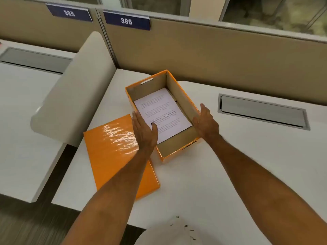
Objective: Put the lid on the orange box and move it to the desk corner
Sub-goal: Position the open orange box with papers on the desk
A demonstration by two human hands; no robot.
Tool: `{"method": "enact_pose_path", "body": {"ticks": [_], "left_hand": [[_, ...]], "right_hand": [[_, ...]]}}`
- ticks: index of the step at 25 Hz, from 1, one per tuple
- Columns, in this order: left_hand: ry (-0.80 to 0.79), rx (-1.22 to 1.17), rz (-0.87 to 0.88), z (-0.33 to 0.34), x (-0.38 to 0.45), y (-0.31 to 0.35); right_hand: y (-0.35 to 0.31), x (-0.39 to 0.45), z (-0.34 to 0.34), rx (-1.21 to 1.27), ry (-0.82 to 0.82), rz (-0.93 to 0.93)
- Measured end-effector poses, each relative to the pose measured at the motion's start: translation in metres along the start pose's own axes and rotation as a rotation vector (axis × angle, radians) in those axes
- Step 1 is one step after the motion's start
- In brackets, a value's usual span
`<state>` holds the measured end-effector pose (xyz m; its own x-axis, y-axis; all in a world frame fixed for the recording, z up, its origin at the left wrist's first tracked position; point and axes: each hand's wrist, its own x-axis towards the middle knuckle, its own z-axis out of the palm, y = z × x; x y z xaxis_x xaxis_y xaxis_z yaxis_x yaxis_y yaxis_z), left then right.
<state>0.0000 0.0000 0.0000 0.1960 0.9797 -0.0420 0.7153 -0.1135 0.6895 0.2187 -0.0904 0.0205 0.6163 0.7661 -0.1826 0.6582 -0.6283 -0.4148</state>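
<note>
The orange box (182, 96) stands without its lid on the white desk (238, 165), near the far left corner. A printed white sheet (163, 112) lies inside it. The glossy orange lid (115, 152) lies flat on the desk to the box's left, partly under my left forearm. My left hand (144, 131) rests flat against the box's left wall, thumb over the rim. My right hand (206, 122) presses flat against the right wall. Both hands flank the box with fingers extended.
A beige partition (230, 55) with number plates 385 and 386 runs along the desk's back. A curved pale divider (76, 89) stands to the left. A grey cable hatch (263, 111) is set in the desk to the right. A neighbouring desk (21, 121) lies further left.
</note>
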Motion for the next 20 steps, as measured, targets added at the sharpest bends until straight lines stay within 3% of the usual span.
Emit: {"method": "enact_pose_path", "body": {"ticks": [3,5,14,20], "left_hand": [[-0.027,-0.246,-0.241,0.008,0.003,-0.003],[-0.045,-0.312,-0.288,0.013,0.002,-0.005],[-0.036,-0.313,-0.281,0.014,0.004,-0.006],[-0.112,-0.283,-0.198,0.007,-0.011,0.016]], "right_hand": [[0.004,0.007,0.007,0.011,0.016,0.061],[0.008,0.011,0.014,-0.002,0.045,0.073],[0.019,0.017,0.022,-0.080,0.115,0.037],[0.045,-0.015,0.003,-0.025,0.142,0.060]]}}
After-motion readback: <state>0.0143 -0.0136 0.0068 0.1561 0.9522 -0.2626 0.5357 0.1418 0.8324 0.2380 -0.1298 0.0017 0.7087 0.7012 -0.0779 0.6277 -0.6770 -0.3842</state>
